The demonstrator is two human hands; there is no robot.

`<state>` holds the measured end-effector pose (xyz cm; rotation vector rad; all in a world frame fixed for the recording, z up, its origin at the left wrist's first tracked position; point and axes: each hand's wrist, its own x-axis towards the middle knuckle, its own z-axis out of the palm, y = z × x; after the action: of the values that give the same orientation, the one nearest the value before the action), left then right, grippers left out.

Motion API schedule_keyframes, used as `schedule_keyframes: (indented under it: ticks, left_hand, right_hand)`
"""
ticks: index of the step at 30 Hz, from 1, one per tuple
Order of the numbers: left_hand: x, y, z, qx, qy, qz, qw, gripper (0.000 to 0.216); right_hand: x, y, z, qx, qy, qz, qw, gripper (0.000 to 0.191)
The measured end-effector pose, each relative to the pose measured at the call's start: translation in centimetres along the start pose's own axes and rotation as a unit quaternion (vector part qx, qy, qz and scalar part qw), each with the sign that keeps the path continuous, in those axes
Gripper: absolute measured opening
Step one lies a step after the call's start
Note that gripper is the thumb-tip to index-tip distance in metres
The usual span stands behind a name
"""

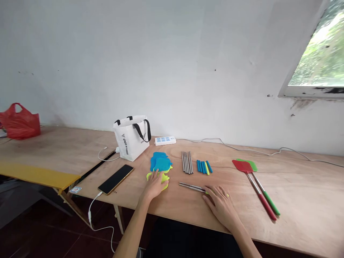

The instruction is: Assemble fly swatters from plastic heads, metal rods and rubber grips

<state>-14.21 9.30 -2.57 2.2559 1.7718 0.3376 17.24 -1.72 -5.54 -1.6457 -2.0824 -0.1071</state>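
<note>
My left hand (154, 186) rests with its fingers spread on a yellow-green perforated fly swatter head (164, 178). Just beyond it lies a small pile of blue swatter heads (162, 163). Flat on the table, my right hand (221, 204) covers one end of two metal rods (191, 186); a bit of yellow-green grip shows beneath its fingers. Behind the hands is a row of several metal rods (187, 162), beside several short blue grips (201, 166) and one yellow grip (206, 168). Two whole swatters, one red (243, 166) and one green (272, 203), lie to the right.
A white tote bag (131, 139) stands at the back left, next to a power strip (165, 140). A phone (115, 179) on a white cable lies near the left table edge. Another table (59, 147) with a red plastic bag (23, 123) adjoins across a gap.
</note>
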Motion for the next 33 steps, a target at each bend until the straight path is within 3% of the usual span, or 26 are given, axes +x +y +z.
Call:
schedule_keyframes:
  ticks: [6, 9, 13, 21, 26, 33]
  left_hand:
    - [-0.1, -0.8, -1.3, 0.000, -0.026, -0.018, 0.999, 0.079]
    - [-0.3, -0.3, -1.9, -0.001, -0.034, -0.038, 0.999, 0.078]
    - [-0.5, 0.8, -2.4, -0.011, 0.002, -0.049, 0.999, 0.076]
    - [-0.5, 2.4, -2.9, -0.104, 0.111, 0.003, 0.988, 0.042]
    - [-0.7, 3.6, -2.7, -0.166, 0.147, 0.021, 0.975, 0.039]
    - [-0.4, 4.4, -2.0, -0.264, 0.171, 0.138, 0.939, 0.035]
  right_hand:
    - [0.1, 0.2, 0.0, 0.022, 0.028, -0.022, 0.999, 0.030]
    - [0.1, 0.2, -0.1, 0.047, 0.014, -0.032, 0.998, 0.030]
    - [0.1, 0.4, -0.2, 0.069, 0.000, -0.037, 0.997, 0.032]
    - [0.0, 0.2, -0.2, 0.078, 0.030, -0.022, 0.996, 0.032]
    - [-0.1, 0.5, 0.4, 0.014, 0.050, -0.009, 0.999, 0.025]
    - [0.0, 1.0, 1.1, -0.011, 0.056, -0.014, 0.998, 0.022]
